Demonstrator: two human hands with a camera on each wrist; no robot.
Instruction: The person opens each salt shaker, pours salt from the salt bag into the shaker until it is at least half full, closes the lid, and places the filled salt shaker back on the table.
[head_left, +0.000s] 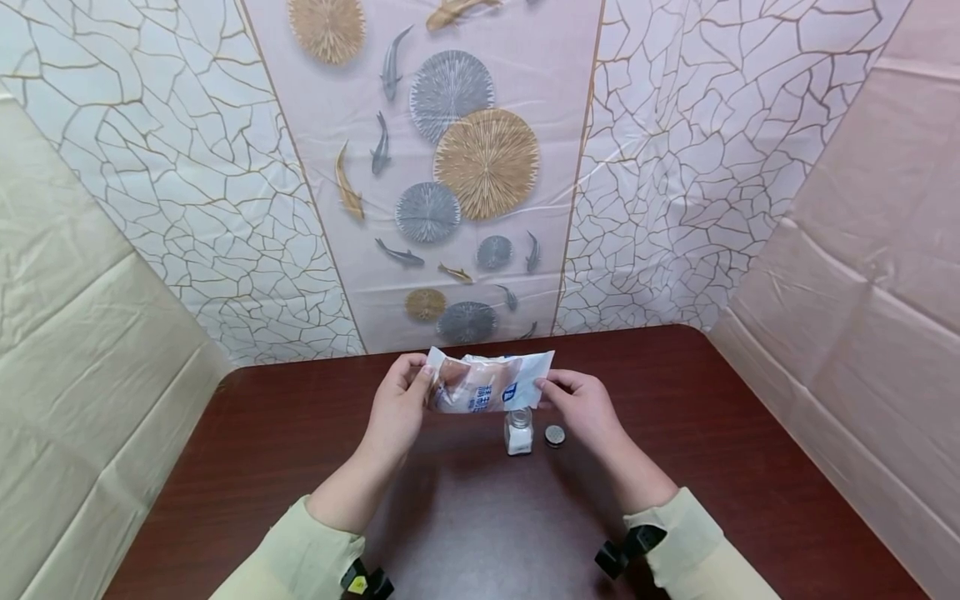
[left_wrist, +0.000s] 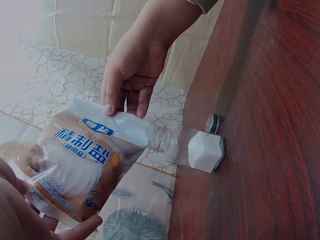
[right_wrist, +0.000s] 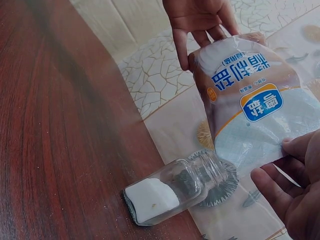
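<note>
Reddish-brown table, white crackle-patterned backdrop, fish-printed panel, beige side drapes

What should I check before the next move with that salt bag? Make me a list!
1. Both hands on the bag: ok. The left hand holds one end of the salt bag, the right hand pinches the other.
2. Jar standing up: ok. The glass jar is upright on the table.
3. Lid off: ok. The lid lies beside the jar.
4. Room inside: ok. The white contents leave space above.
5. Bag's opening over the jar: cannot tell.
</note>
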